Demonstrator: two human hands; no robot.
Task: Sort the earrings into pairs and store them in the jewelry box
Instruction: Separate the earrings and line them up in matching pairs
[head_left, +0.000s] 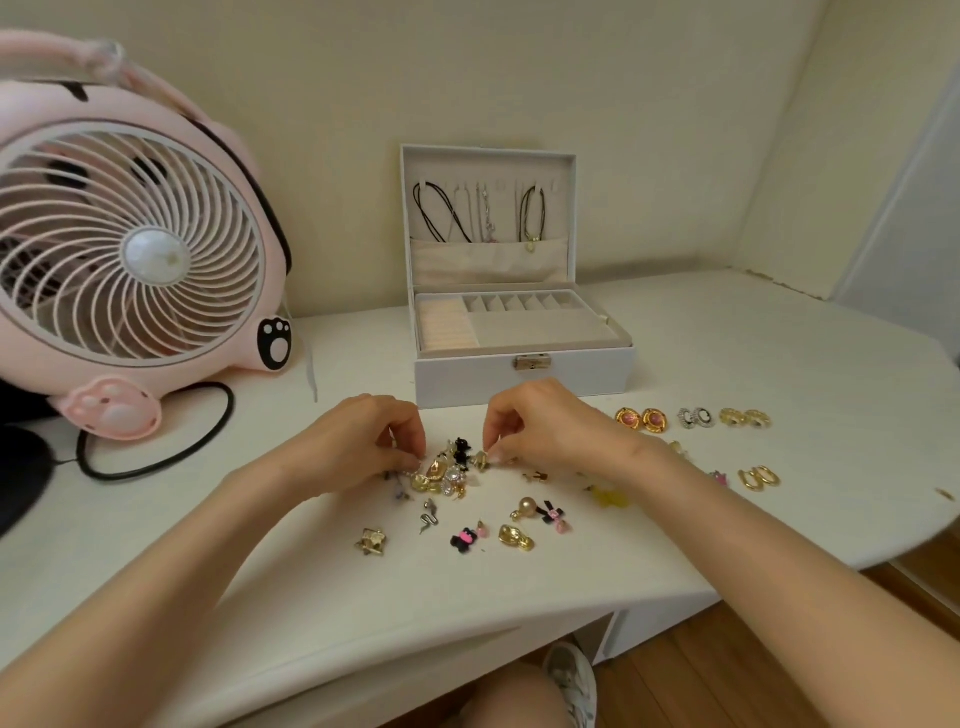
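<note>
- Hands first: right hand (535, 431) has thumb and fingers curled in, pinching a small gold earring (482, 458) at the right edge of the heap.
- Left hand (363, 441) is curled the same way, fingertips down in the left edge of the heap. It might be pinching a piece, but honestly I can't tell, it's too tiny.
- Heap of earrings (441, 475) sits on the white table (727, 338) between both hands, gold, sparkly and black bits all jumbled and touching.
- Loose ones lie nearer the table's front edge: a gold star (371, 541), a black-and-pink bear (464, 538), a chunky gold piece (516, 537), a pearl one (527, 505) and a little bow (550, 514).
- Off to the right are sorted pairs, side by side: gold-and-pink rounds (639, 418), black ovals with sparkly rims (696, 417), a gold pair (743, 418), and gold hoops (758, 477) closer in.
- Jewelry box (519, 374) stands open just behind the hands, lid upright, with necklaces (467, 213) hanging inside the lid.
- Pink fan (130, 249) is at the far left, with a black cable (156, 462) looped in front of it.
</note>
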